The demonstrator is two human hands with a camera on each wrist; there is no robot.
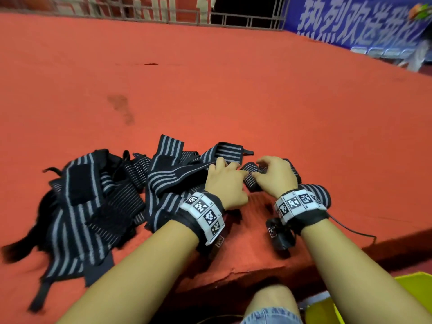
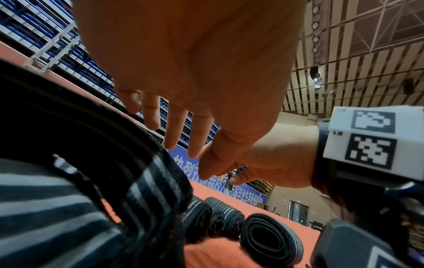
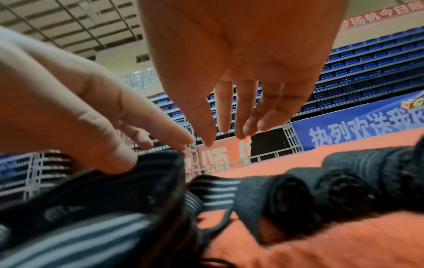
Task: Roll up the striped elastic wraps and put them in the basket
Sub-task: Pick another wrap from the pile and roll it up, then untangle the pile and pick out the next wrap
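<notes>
A heap of loose black wraps with grey stripes [image 1: 93,202] lies on the red carpeted platform [image 1: 233,101], left of my hands. One loose wrap [image 1: 184,174] runs from the heap under my left hand [image 1: 224,167], whose relaxed fingers rest on it. My right hand [image 1: 261,169] hovers over a small rolled wrap [image 1: 252,181] with fingers spread and holding nothing. Another rolled wrap [image 1: 315,195] lies behind my right wrist. In the left wrist view my left hand [image 2: 183,141] hangs above the rolls [image 2: 273,239]. The right wrist view shows my right hand [image 3: 229,127] above a roll [image 3: 321,190].
The platform's front edge [image 1: 350,249] runs close under my right forearm. A yellow basket [image 1: 416,298] stands below it at the lower right, beside my knee [image 1: 271,305]. A blue banner [image 1: 350,19] and a metal railing [image 1: 245,19] close the far side.
</notes>
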